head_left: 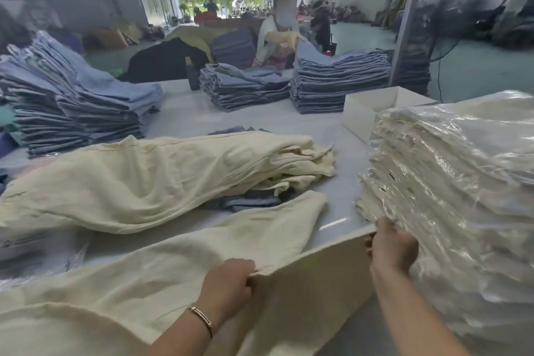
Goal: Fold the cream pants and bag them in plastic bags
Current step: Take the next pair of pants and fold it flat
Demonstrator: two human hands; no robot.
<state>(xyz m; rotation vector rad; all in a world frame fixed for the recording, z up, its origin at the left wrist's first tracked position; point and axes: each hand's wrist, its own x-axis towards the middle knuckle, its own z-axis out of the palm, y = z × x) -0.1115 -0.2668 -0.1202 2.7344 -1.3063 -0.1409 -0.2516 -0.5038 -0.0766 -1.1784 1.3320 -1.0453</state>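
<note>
A pair of cream pants [179, 254] lies spread along the near edge of the desk [341, 211], one leg reaching toward the middle of the desk and the rest draped over the near edge toward the person. The left hand [228, 283] grips the cloth at that edge, its fingers curled over a fold of the fabric. The right hand [393, 246] is at the near right corner of the desk, fingers curled at the foot of the stack of bagged pants [450, 182]; whether it pinches a plastic bag or only the desk edge cannot be told. Behind the spread pair, a heap of unfolded cream pants [161, 173] lies across the middle of the desk, over some blue garments. The cloth looks soft, light to moderate in weight and limp: it sags, wrinkles and will not hold a shape by itself, so it probably folds best laid flat on the desk and smoothed with the palms. Good places to take hold seem to be the waistband and the leg hems, taken at two points so that the legs stay lined up. The plastic looks thin, glossy and slippery, and the tall bagged stack could slide if nudged. Piles of folded blue garments [338, 87] stand along the far edge, and a white box [372, 113] sits behind the bagged stack.
</note>
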